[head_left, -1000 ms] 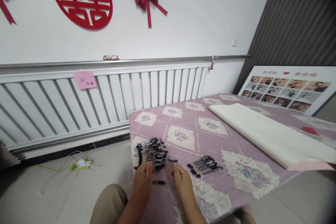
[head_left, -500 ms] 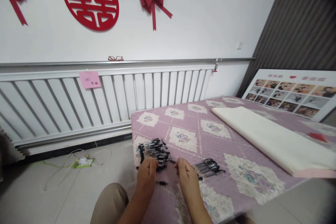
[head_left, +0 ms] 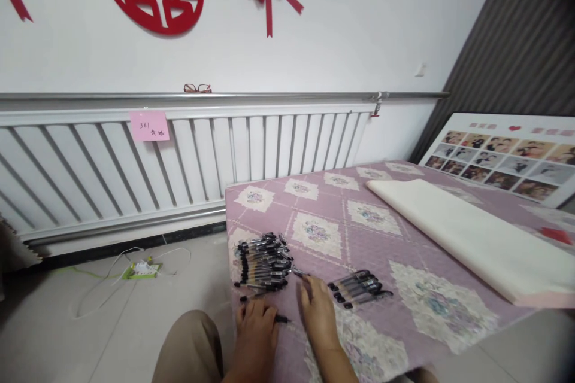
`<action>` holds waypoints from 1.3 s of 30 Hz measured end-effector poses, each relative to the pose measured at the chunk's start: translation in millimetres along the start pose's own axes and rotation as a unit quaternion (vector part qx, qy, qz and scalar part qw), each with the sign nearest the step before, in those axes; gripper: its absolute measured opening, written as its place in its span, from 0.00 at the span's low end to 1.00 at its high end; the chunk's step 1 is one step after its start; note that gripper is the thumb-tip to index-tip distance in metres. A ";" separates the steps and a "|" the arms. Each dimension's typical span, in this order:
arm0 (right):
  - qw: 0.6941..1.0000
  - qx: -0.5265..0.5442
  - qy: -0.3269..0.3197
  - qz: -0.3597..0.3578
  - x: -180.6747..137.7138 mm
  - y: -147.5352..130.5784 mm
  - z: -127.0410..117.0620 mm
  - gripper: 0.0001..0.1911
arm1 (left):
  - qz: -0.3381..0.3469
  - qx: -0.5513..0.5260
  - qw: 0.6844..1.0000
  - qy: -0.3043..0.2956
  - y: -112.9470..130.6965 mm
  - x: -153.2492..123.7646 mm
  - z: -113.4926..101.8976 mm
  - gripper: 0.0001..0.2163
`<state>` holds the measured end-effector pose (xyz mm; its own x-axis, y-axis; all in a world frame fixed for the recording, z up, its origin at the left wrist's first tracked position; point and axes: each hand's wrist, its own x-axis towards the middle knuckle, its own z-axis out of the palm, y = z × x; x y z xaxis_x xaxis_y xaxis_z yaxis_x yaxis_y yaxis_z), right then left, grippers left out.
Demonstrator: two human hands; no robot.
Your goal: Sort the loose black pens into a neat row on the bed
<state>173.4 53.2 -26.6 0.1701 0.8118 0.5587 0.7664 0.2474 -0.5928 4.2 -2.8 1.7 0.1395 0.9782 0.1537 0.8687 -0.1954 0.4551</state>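
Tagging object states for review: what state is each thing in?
Left hand: over lone pen, hold unclear
Lone pen: partly covered
Right hand: partly curled
Larger pen group: piled
Smaller pen group: side by side
Eyeglasses: resting on pipe
Pink note: written on
Power strip: cable attached
Photo board: tilted

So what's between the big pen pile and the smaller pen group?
Head view: one stray pen and the right hand, with purple tablecloth around them. Can't tell if the fingertips touch that pen.
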 end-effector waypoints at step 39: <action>0.999 0.012 -0.008 0.041 29.5 -1.9 12.2 0.11 | 0.015 -0.009 1.000 -0.015 2.2 -1.2 -12.7 0.10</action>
<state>169.4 83.1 -16.1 0.2226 0.8378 0.4985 0.7348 0.1919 -0.6506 -0.1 -5.3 13.7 0.1808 0.9733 0.1413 0.8556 -0.2265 0.4655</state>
